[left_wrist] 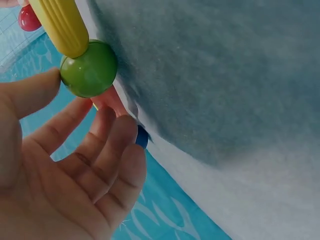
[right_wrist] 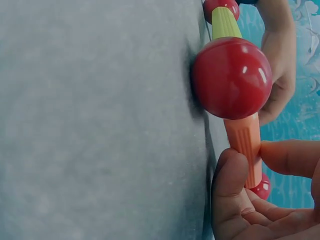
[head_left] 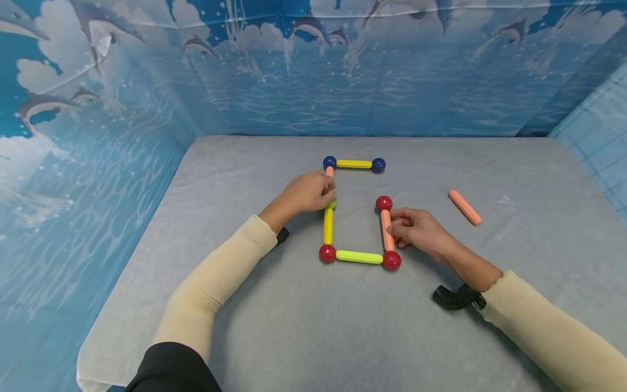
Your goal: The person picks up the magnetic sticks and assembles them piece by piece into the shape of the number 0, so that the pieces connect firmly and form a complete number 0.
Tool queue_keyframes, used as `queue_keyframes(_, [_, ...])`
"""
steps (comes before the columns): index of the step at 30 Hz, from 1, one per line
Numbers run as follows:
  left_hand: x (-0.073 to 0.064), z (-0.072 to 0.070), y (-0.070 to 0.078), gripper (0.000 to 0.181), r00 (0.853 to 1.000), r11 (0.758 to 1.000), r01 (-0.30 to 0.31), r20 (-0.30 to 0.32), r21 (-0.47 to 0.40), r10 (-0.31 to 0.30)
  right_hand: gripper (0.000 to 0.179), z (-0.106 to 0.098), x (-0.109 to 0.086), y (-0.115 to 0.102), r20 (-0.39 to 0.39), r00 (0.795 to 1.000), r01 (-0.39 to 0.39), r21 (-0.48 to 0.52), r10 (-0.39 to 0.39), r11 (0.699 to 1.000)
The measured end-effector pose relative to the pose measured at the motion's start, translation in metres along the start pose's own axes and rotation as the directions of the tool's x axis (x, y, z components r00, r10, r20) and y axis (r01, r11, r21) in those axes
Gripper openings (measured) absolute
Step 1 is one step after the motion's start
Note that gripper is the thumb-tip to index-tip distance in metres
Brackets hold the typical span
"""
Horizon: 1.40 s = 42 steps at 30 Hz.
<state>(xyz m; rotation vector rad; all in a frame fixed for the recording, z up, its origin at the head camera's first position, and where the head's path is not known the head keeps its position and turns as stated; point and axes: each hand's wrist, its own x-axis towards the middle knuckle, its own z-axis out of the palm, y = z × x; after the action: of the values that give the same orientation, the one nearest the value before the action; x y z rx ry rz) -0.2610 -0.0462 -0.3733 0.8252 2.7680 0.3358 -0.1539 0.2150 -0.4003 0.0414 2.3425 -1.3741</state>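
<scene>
Ridged building sticks and balls form a joined figure on the table. My left hand [head_left: 309, 191] grips the green ball [left_wrist: 89, 69], where a yellow stick [head_left: 328, 227] meets an orange stick partly hidden by the fingers. That orange stick leads to a blue ball [head_left: 330, 162]; from there a yellow stick [head_left: 355, 164] runs to another blue ball [head_left: 379, 165]. My right hand [head_left: 416, 231] pinches the right orange stick [right_wrist: 245, 145], which sits between a red ball [head_left: 384, 203] and a nearer red ball [right_wrist: 232, 77]. A lime stick [head_left: 360, 257] joins the nearer one to the left red ball [head_left: 327, 253].
A loose orange stick [head_left: 465, 207] lies on the grey cloth-covered table [head_left: 274, 326], right of the figure. Blue curtains [head_left: 313, 98] printed with dolphins hang behind the table and at its left. Black wrist straps [head_left: 458, 298] sit at the sleeves.
</scene>
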Motion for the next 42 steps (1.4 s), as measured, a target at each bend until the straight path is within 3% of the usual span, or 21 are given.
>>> queue_keyframes(8, [-0.005,0.002,-0.002,0.034,0.999,0.997,0.023,0.051,-0.073,-0.019,0.057,-0.002,-0.001,-0.003,-0.025,0.999,-0.033,-0.034,0.032,0.999])
queue_keyframes(19, [-0.009,0.005,-0.005,0.034,0.999,0.994,-0.006,0.040,-0.113,0.011,0.056,-0.002,0.000,-0.005,-0.037,0.998,-0.051,-0.077,0.049,0.996])
queue_keyframes(30, [-0.013,0.008,-0.010,0.037,0.998,0.964,0.009,0.061,-0.266,0.008,0.056,-0.002,-0.001,-0.007,-0.043,0.998,-0.049,-0.089,0.046,0.995])
queue_keyframes(37, [-0.016,0.010,-0.017,0.038,0.997,0.935,0.022,0.080,-0.353,0.006,0.050,-0.034,-0.011,-0.010,-0.115,0.990,0.059,-0.222,-0.086,0.973])
queue_keyframes(42, [-0.016,0.013,-0.018,0.038,0.996,0.912,0.049,0.090,-0.406,-0.013,0.049,-0.069,-0.015,-0.002,-0.244,0.955,0.089,-0.304,-0.168,0.948])
